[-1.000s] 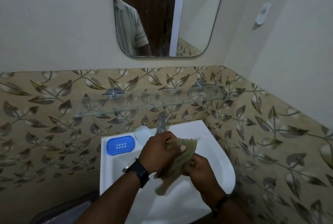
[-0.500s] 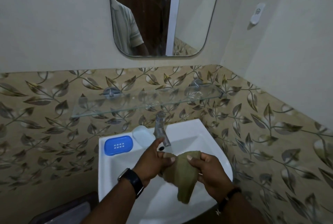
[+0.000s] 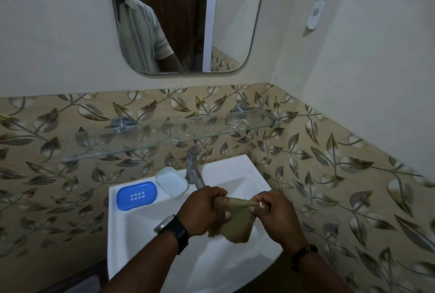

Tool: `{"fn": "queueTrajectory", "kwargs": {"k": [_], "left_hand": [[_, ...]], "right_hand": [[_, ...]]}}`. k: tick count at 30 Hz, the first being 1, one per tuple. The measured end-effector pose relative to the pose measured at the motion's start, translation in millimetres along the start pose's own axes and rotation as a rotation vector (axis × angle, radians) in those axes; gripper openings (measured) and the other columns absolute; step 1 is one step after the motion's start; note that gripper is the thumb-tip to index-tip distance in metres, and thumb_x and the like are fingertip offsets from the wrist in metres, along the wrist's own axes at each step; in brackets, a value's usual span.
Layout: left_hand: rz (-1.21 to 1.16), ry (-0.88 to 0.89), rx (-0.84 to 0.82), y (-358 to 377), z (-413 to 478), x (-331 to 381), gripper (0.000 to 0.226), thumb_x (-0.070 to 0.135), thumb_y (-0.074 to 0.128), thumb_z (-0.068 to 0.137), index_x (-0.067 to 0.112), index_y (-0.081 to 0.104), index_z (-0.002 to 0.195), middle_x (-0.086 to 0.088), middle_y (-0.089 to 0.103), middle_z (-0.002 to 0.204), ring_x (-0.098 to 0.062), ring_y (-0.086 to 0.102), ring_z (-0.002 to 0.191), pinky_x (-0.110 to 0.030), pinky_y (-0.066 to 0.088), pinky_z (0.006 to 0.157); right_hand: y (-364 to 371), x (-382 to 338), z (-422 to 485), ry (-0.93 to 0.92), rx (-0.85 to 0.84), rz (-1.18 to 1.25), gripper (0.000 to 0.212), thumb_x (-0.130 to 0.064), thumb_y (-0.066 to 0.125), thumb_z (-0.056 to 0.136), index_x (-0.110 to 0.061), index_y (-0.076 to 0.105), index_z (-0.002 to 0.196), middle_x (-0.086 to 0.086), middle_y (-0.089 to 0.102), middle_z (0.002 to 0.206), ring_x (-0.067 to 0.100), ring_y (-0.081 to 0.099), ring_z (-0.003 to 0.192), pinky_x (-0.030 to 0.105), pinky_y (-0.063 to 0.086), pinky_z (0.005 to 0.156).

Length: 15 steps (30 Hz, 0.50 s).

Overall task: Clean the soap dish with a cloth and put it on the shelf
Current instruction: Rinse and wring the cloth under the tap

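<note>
An olive-green cloth (image 3: 236,221) is stretched between my two hands above the white basin (image 3: 131,234). My left hand (image 3: 202,210), with a watch on its wrist, grips the cloth's left end. My right hand (image 3: 275,212) pinches the right end. The cloth's lower part hangs loose. A blue soap dish (image 3: 136,195) with drain slots lies on the basin's back left corner. Beside it lies a translucent white lid (image 3: 171,182). A glass shelf (image 3: 164,138) is fixed to the leaf-patterned tiles above the basin.
A chrome tap (image 3: 194,165) stands at the back of the basin, just behind my left hand. A mirror (image 3: 186,17) hangs above the shelf. A white hook (image 3: 315,14) is on the right wall, which stands close beside the basin.
Both hands went from bunching the cloth together to pulling it apart. The cloth is now spread taut between them. The soap dish and the lid have not moved.
</note>
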<state>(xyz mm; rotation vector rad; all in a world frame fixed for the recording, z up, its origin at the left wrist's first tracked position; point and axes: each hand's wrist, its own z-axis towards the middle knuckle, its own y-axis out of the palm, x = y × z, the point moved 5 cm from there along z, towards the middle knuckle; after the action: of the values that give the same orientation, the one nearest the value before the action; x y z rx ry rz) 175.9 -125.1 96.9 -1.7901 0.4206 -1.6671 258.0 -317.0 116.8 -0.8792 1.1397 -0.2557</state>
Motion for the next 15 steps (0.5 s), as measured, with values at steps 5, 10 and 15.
{"fn": "queueTrajectory", "kwargs": {"k": [5, 10, 15], "left_hand": [[0.193, 0.105, 0.188, 10, 19, 7, 0.019, 0.040, 0.057, 0.094, 0.030, 0.073, 0.096, 0.001, 0.061, 0.095, -0.019, 0.055, 0.091, -0.033, 0.049, 0.076], [0.182, 0.024, 0.211, 23, 55, -8, 0.028, 0.046, 0.049, 0.097, 0.026, 0.067, 0.090, 0.003, 0.050, 0.097, -0.020, 0.049, 0.092, -0.033, 0.047, 0.074], [0.194, -0.063, 0.153, 32, 105, -9, 0.028, 0.042, 0.042, 0.103, 0.025, 0.053, 0.084, 0.001, 0.055, 0.086, -0.019, 0.053, 0.077, -0.031, 0.035, 0.064]], "right_hand": [[-2, 26, 19, 0.056, 0.061, 0.098, 0.016, -0.009, 0.072, 0.089, -0.023, 0.065, 0.084, -0.005, 0.063, 0.091, 0.005, 0.057, 0.082, 0.009, 0.039, 0.065], [-3, 48, 56, 0.130, 0.160, 0.126, 0.015, -0.019, 0.073, 0.090, -0.029, 0.065, 0.082, -0.009, 0.069, 0.080, 0.012, 0.065, 0.077, 0.033, 0.053, 0.067], [1, 62, 114, 0.082, 0.181, -0.024, 0.019, -0.027, 0.068, 0.093, -0.032, 0.056, 0.079, -0.014, 0.057, 0.071, 0.009, 0.054, 0.066, 0.020, 0.036, 0.053]]}}
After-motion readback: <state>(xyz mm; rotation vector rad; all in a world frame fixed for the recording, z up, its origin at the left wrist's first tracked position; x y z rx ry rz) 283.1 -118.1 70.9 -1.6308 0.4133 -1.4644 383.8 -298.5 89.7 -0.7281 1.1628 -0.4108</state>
